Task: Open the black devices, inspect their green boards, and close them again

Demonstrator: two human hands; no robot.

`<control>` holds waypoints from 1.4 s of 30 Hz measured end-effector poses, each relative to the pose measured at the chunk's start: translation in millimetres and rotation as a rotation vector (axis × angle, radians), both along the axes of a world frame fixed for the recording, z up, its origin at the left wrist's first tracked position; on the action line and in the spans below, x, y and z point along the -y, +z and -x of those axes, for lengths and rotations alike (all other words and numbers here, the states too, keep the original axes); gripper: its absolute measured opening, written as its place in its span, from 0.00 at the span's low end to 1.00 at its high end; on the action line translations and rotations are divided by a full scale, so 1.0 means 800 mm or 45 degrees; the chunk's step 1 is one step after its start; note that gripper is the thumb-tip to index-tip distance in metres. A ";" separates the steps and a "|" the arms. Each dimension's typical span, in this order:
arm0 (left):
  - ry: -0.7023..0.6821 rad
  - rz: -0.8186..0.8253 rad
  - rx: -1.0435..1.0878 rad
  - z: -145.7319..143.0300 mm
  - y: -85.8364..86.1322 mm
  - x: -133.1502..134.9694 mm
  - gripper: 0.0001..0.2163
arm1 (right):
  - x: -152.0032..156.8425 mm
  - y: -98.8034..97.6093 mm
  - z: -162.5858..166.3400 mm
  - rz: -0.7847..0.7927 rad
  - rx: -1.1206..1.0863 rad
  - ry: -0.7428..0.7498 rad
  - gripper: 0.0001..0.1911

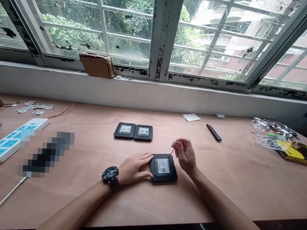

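Observation:
A flat, square black case [155, 170] with a white printed label [163, 166] lies on the table in front of me. My left hand [135, 168] steadies its left side, fingers at the far left corner and thumb on the near left edge. A dark watch sits on that wrist. Pinched in my right hand [184, 154] is a thin rod-like tool [171, 152], whose lower end meets the case close to its far right corner. My fingers hide the tool's upper part. Beyond, two similar black cases [124, 136] [143, 138] lie side by side, labels up.
At left are a white power strip [39, 123], a blurred-out dark object [45, 158] and small white pieces [38, 107]. A black bar [214, 133] and white paper [191, 117] lie far right of centre. Plastic bags [270, 142] and yellow-black boxes [294, 154] fill the right end.

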State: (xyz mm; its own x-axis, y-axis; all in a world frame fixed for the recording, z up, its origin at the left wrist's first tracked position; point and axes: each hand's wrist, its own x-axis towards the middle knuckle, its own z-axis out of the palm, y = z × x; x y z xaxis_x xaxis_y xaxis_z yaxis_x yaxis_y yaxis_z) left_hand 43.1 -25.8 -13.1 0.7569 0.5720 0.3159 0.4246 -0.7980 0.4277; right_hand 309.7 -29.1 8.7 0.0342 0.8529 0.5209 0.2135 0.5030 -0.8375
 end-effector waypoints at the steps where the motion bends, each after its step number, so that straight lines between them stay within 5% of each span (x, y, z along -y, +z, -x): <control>1: 0.003 0.000 0.003 0.002 0.001 -0.001 0.33 | 0.001 0.000 -0.001 -0.019 0.008 0.006 0.11; 10: 0.214 0.065 0.065 0.023 0.003 -0.014 0.21 | 0.001 -0.006 -0.003 -0.033 -0.069 0.078 0.07; 19: 0.205 0.088 0.099 0.024 0.004 -0.013 0.16 | 0.004 -0.001 -0.015 0.113 0.082 0.197 0.18; 23: 0.196 0.113 0.099 0.027 0.006 -0.015 0.15 | 0.006 0.011 -0.021 0.076 0.118 0.170 0.11; 31: 0.252 0.140 0.135 0.035 0.006 -0.022 0.14 | 0.000 0.034 0.012 -0.082 -0.323 0.041 0.07; 36: 0.343 0.157 0.168 0.045 0.008 -0.027 0.14 | -0.004 0.018 0.051 0.082 -0.218 0.285 0.09; 42: 0.397 0.169 0.158 0.049 0.006 -0.030 0.15 | -0.005 0.000 0.060 0.119 -0.093 0.295 0.10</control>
